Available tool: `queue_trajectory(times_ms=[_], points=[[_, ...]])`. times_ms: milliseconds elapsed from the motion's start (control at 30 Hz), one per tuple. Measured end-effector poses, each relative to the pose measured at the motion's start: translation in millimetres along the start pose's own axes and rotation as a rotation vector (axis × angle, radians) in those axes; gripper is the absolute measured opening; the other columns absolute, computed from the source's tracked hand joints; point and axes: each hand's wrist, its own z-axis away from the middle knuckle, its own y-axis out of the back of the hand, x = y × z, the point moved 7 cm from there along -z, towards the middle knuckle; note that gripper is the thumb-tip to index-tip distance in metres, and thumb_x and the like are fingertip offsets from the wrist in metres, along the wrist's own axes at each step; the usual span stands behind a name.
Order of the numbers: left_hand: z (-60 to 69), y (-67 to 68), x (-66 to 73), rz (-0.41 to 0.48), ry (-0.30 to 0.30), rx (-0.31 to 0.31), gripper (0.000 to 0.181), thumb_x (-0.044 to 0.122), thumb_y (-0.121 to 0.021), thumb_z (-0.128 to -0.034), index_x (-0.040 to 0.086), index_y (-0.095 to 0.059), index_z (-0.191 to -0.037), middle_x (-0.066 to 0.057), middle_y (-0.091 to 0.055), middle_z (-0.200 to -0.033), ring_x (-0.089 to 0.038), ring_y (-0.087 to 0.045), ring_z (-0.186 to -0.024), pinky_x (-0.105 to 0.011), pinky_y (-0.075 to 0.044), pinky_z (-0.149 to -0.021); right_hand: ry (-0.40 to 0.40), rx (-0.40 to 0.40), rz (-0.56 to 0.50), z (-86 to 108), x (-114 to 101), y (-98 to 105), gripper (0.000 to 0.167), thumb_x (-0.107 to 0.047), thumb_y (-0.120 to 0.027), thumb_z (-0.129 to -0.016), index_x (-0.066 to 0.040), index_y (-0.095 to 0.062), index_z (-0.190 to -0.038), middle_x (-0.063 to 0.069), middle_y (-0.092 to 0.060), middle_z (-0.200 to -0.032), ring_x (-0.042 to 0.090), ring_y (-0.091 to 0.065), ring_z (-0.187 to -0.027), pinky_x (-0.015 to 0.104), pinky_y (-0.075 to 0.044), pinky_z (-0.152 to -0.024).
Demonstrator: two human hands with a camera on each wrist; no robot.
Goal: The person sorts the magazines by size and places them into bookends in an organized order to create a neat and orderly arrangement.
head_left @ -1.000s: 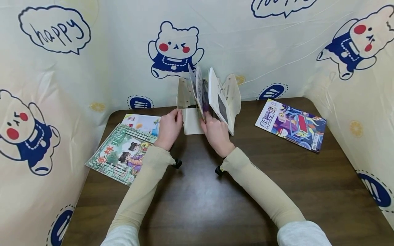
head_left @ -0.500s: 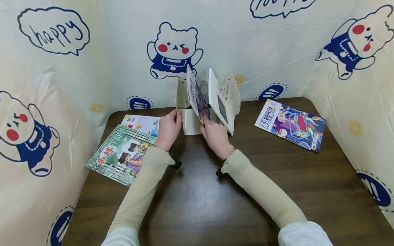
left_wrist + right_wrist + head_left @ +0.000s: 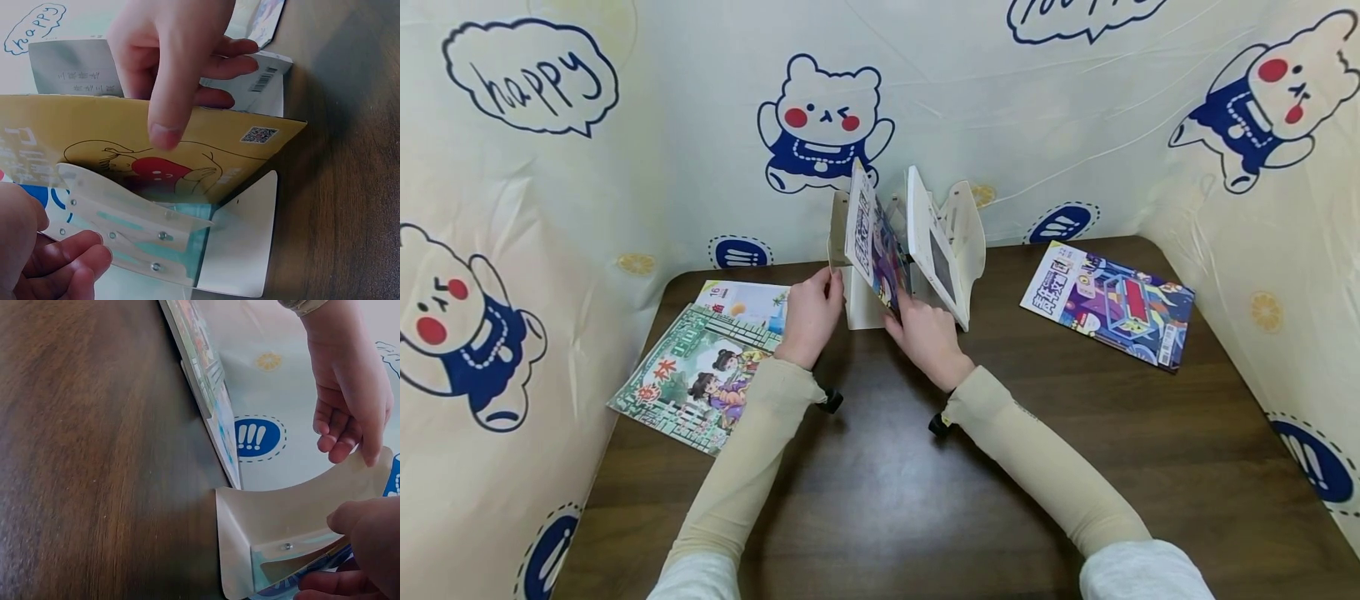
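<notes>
Magazine [image 3: 874, 237] is held tilted inside a white bookstand [image 3: 863, 310], at twelve o'clock on the dark table [image 3: 880, 500]. The right hand [image 3: 928, 337] pinches its near end, thumb on the yellow side, fingers against the opposite face. The left hand [image 3: 808, 318] pinches the stand's nine o'clock panel between thumb and curled fingers. A white book [image 3: 934, 242] leans at the magazine's three o'clock. From the table's middle, a purple magazine [image 3: 1108, 304] lies at two o'clock, a green one [image 3: 722, 375] around nine.
</notes>
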Motion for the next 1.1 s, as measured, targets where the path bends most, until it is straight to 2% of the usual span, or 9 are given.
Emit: queue_trajectory(times_ms=[167,333,500,633,733,900,1100], points=[[0.1,1.0,0.4,0.005,0.004,-0.004,0.039,0.028,-0.047,-0.1119,0.006,-0.064,-0.086,-0.009,-0.062,-0.069,-0.024,-0.055,-0.059,-0.034,-0.042,-0.053,0.038,0.036,-0.011,1.8,1,5,0.041,-0.034,-0.067,-0.101,-0.002,-0.067,-0.125,0.016,-0.074,-0.09,0.037,-0.072,-0.069,0.052,-0.055,-0.053],[-0.5,2.1,0.8,0.007,-0.01,0.011,0.036,0.025,-0.049,-0.1111,0.006,-0.064,-0.084,-0.009,-0.062,-0.068,-0.024,-0.055,-0.059,-0.034,-0.042,-0.052,0.1,0.081,-0.052,6.3,3,13,0.041,-0.037,-0.067,-0.101,-0.002,-0.067,-0.123,0.015,-0.075,-0.095,0.035,-0.073,-0.078,0.05,-0.057,-0.06],[-0.6,1.7,-0.3,0.01,-0.017,0.016,0.035,0.023,-0.05,-0.1108,0.006,-0.063,-0.083,-0.009,-0.063,-0.069,-0.024,-0.055,-0.059,-0.033,-0.041,-0.052,0.167,0.133,-0.096,14.7,7,23,0.033,-0.035,-0.066,-0.101,-0.005,-0.072,-0.113,0.012,-0.074,-0.099,0.031,-0.072,-0.086,0.048,-0.059,-0.066],[0.0,1.0,0.1,0.012,-0.024,0.012,0.036,0.025,-0.049,-0.1112,0.005,-0.065,-0.086,-0.009,-0.062,-0.069,-0.024,-0.055,-0.059,-0.032,-0.041,-0.052,0.203,0.168,-0.137,23.1,13,34,0.024,-0.027,-0.066,-0.101,-0.006,-0.074,-0.109,0.01,-0.073,-0.096,0.027,-0.07,-0.084,0.046,-0.059,-0.065],[0.7,0.5,-0.3,0.008,-0.024,0.009,0.038,0.028,-0.048,-0.1115,0.006,-0.065,-0.087,-0.009,-0.061,-0.068,-0.024,-0.055,-0.059,-0.032,-0.041,-0.053,0.22,0.171,-0.167,29.6,18,42,0.019,-0.023,-0.065,-0.1,-0.007,-0.074,-0.106,0.009,-0.071,-0.093,0.026,-0.068,-0.081,0.044,-0.058,-0.064],[0.6,1.4,-1.6,0.005,-0.027,0.021,0.036,0.026,-0.049,-0.1111,0.006,-0.064,-0.086,-0.009,-0.058,-0.066,-0.024,-0.054,-0.058,-0.033,-0.04,-0.052,0.229,0.164,-0.206,41.2,27,56,0.016,-0.018,-0.066,-0.099,-0.007,-0.074,-0.107,0.009,-0.072,-0.096,0.027,-0.066,-0.085,0.044,-0.058,-0.071],[0.3,1.9,-3.3,0.013,-0.014,0.006,0.037,0.029,-0.048,-0.1116,0.006,-0.066,-0.089,-0.008,-0.057,-0.066,-0.024,-0.054,-0.058,-0.033,-0.041,-0.052,0.209,0.149,-0.201,57.1,46,70,0.015,-0.014,-0.071,-0.096,-0.004,-0.074,-0.108,0.01,-0.071,-0.094,0.029,-0.063,-0.083,0.044,-0.055,-0.074]])
